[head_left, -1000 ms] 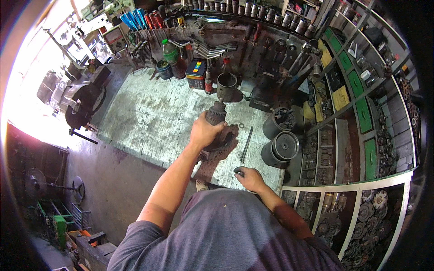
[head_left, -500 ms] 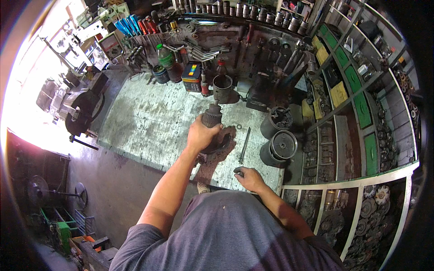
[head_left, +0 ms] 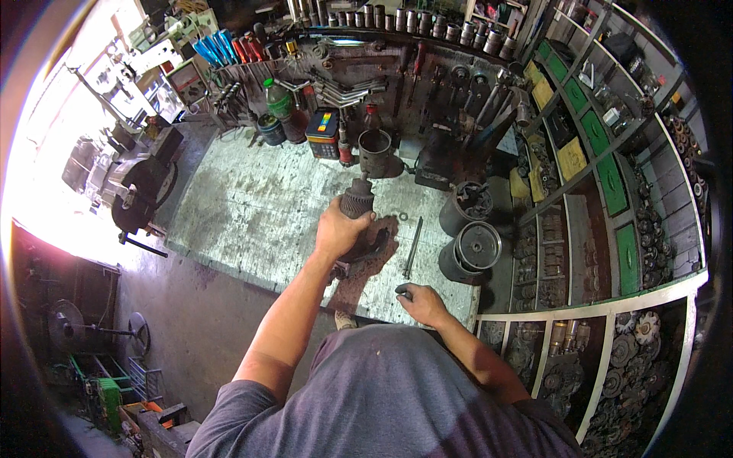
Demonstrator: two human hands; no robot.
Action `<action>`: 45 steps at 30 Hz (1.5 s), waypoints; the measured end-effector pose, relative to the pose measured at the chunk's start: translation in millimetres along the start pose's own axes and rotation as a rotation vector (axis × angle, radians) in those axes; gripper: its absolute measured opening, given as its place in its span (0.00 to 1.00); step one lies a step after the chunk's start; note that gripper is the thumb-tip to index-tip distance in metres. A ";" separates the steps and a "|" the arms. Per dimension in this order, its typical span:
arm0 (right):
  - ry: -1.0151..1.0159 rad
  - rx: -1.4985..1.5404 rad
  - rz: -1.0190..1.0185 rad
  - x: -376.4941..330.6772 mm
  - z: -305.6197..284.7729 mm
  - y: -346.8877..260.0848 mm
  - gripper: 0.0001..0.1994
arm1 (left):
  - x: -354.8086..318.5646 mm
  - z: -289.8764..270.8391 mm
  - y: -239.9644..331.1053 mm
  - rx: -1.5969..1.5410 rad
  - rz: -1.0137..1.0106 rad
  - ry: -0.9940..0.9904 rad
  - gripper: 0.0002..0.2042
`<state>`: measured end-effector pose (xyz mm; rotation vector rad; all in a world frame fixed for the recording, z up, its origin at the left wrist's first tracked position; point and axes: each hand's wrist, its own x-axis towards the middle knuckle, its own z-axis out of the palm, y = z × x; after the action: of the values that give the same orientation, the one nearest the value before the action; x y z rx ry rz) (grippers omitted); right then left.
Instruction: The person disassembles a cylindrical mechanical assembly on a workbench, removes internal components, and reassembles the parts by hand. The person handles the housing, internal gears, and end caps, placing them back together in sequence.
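My left hand [head_left: 342, 231] is wrapped round a dark, toothed gear shaft [head_left: 357, 201] that stands upright over the bench, its thin end pointing away from me. Just below the gear lies a dark metal part [head_left: 374, 246], partly hidden by my hand, on a brown oily stain. My right hand [head_left: 422, 302] rests at the bench's near edge with its fingers curled. Something dark shows at its fingertips, too small to name. A long thin metal rod [head_left: 413, 248] lies between my hands and the dark buckets, with a small ring [head_left: 404, 217] beside its far end.
Two dark buckets [head_left: 460, 269] [head_left: 456, 221] stand on the right, the nearer one topped by a round metal disc. A metal can [head_left: 375, 162], a dark box [head_left: 323, 136] and bottles [head_left: 278, 100] line the back. A vise [head_left: 137, 197] sits left; part-filled shelves [head_left: 603, 305] rise right.
The view has shifted very slightly. Both hands hold the same places, and the gear shaft stays in my left hand.
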<state>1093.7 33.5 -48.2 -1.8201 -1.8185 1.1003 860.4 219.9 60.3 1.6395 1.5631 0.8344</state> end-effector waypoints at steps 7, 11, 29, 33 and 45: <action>0.001 -0.002 -0.002 0.6 0.3 0.9 0.19 | -0.6 0.0 0.0 -0.003 0.004 0.000 0.36; 0.009 0.009 -0.007 0.5 0.8 1.5 0.19 | 0.6 -0.1 -1.1 0.012 -0.008 -0.009 0.37; 0.021 0.018 -0.030 2.7 5.3 10.0 0.18 | -0.1 2.1 -3.5 0.012 -0.013 0.017 0.37; 0.026 0.047 -0.046 2.3 5.4 9.6 0.18 | -0.9 4.6 -4.3 0.004 -0.038 0.024 0.37; 0.022 0.026 -0.030 -1.3 -2.4 2.2 0.18 | 0.3 4.2 -2.3 -0.018 -0.018 0.009 0.35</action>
<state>1097.1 32.7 -47.8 -1.7775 -1.8054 1.0839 862.7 220.0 56.1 1.6092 1.5699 0.8446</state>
